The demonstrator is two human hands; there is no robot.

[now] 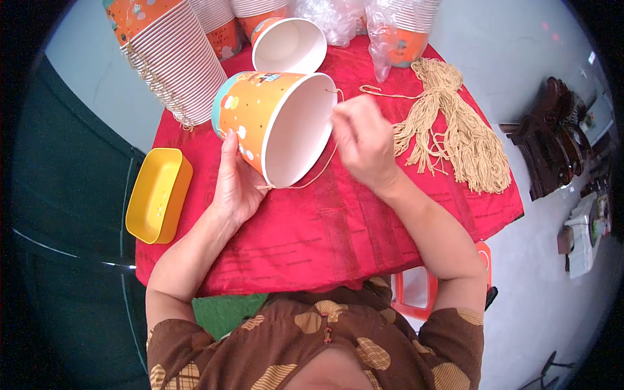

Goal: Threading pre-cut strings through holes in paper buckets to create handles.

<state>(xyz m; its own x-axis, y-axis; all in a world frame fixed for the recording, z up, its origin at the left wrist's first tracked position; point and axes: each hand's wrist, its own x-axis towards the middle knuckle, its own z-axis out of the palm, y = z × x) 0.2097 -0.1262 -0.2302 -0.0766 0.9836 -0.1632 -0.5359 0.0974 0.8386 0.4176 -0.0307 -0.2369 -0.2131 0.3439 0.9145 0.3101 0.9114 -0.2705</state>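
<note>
My left hand (237, 179) is wrapped round the underside of an orange paper bucket (250, 107) with a teal base. The bucket is tipped on its side, its white mouth facing right. A beige string (318, 174) runs from the bucket's lower rim, loops below the mouth and reaches the upper right rim. My right hand (364, 140) is closed in a pinch on the string beside that rim; the fingertips are partly hidden. To the right of this hand lies a bundle of cut beige strings (448, 127), tied near its top.
Nested buckets with strings along their rims form a tall leaning stack (175, 65) at the left. Behind, a single bucket (289, 45) lies tipped, near more stacks and clear plastic bags (331, 19). A yellow tray (159, 195) sits at the left edge of the red-covered table (292, 253).
</note>
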